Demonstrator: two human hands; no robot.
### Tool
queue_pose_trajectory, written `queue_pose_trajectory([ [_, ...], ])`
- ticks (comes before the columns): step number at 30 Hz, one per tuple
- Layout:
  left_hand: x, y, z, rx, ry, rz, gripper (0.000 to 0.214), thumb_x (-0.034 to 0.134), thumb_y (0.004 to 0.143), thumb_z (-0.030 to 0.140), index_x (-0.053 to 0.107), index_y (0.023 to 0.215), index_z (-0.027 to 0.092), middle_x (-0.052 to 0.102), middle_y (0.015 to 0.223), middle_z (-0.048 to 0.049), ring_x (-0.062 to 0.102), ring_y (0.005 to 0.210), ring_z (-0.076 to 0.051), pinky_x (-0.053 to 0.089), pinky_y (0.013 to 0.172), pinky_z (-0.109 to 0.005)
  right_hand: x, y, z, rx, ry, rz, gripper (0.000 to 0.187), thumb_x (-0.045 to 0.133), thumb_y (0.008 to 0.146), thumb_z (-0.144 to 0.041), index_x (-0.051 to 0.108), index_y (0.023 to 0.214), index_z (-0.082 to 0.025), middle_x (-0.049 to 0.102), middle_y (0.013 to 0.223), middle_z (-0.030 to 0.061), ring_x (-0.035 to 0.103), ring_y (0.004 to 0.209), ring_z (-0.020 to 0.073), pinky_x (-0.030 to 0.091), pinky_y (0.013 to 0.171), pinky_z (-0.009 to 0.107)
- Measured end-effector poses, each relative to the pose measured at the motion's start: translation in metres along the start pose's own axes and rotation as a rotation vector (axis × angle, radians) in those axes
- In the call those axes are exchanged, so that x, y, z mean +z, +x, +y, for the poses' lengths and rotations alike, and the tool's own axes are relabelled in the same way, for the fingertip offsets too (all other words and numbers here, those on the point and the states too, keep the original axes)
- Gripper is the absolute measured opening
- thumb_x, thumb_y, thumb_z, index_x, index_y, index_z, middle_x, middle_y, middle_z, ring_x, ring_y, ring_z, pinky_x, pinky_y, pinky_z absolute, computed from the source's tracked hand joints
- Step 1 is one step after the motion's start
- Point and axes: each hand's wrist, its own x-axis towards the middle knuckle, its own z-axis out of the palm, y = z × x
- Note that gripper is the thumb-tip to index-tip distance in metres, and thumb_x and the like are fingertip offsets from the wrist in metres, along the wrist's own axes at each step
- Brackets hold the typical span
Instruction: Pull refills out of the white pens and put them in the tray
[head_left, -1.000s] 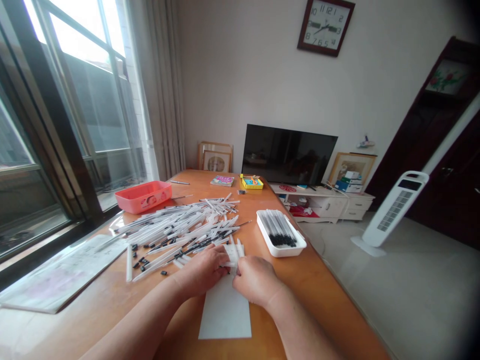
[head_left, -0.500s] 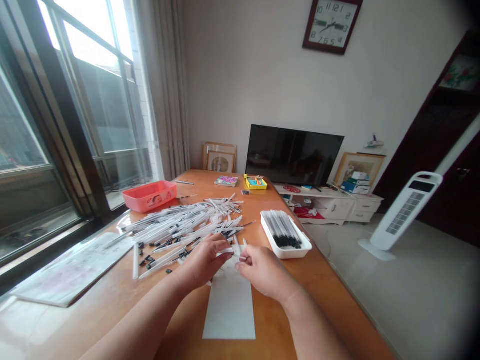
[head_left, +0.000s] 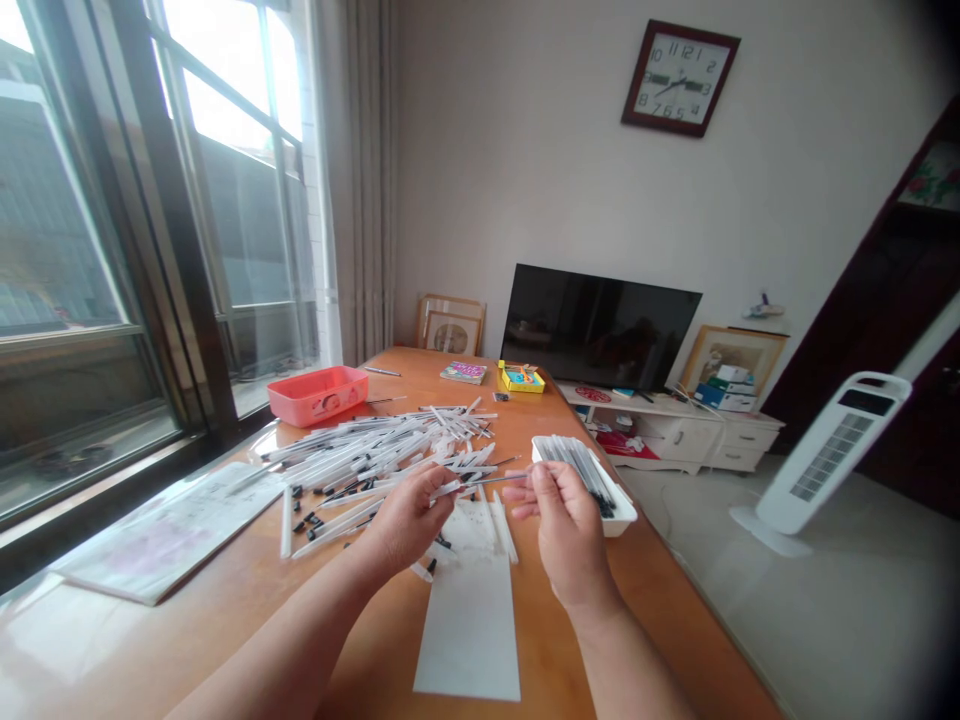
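My left hand point(head_left: 409, 515) is raised above the wooden table point(head_left: 660, 610) and pinches a white pen barrel point(head_left: 448, 489). My right hand point(head_left: 564, 525) faces it and pinches a thin pen refill point(head_left: 501, 479) whose tip points into the barrel's end. Below the hands lies a white sheet of paper point(head_left: 471, 625) with a few white barrels on its far end. A big heap of white pen barrels and black caps point(head_left: 375, 455) spreads to the left of my hands. A white tray of refills point(head_left: 589, 470) stands just right of my right hand.
A red plastic basin point(head_left: 318, 393) stands at the far left by the window. A printed sheet point(head_left: 172, 525) lies at the left edge. Small colourful boxes point(head_left: 521, 377) sit at the table's far end. A television, a low cabinet and a white tower fan point(head_left: 829, 455) stand beyond.
Both hands have lifted off the paper, where they were gathering barrels. The left now holds up one barrel and the right a refill, brought end to end. The camera has tilted up.
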Motion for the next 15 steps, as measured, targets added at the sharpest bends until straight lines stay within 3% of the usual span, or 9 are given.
queue_pose_trajectory([
  [5, -0.0019, -0.0004, -0.0085, -0.019, 0.154, -0.056, 0.02, 0.049, 0.086, 0.018, 0.069, 0.088, 0.021, 0.064, 0.09, -0.0052, 0.061, 0.089, -0.022, 0.046, 0.078, -0.031, -0.0036, 0.0036, -0.0004, 0.008, 0.154, 0.081, 0.033, 0.053, 0.095, -0.053, 0.058, 0.097, -0.02, 0.071, 0.093, 0.0084, 0.071, 0.079, 0.0218, 0.058, 0.065, 0.033],
  [15, -0.0021, -0.0003, -0.0035, -0.003, 0.225, -0.084, 0.023, 0.048, 0.082, 0.012, 0.068, 0.087, 0.022, 0.062, 0.088, -0.0043, 0.062, 0.09, -0.022, 0.046, 0.079, -0.031, 0.0008, -0.0006, -0.0023, -0.023, 0.091, 0.021, 0.032, 0.053, 0.096, -0.051, 0.061, 0.094, -0.02, 0.071, 0.092, 0.0067, 0.072, 0.081, 0.021, 0.059, 0.068, 0.032],
])
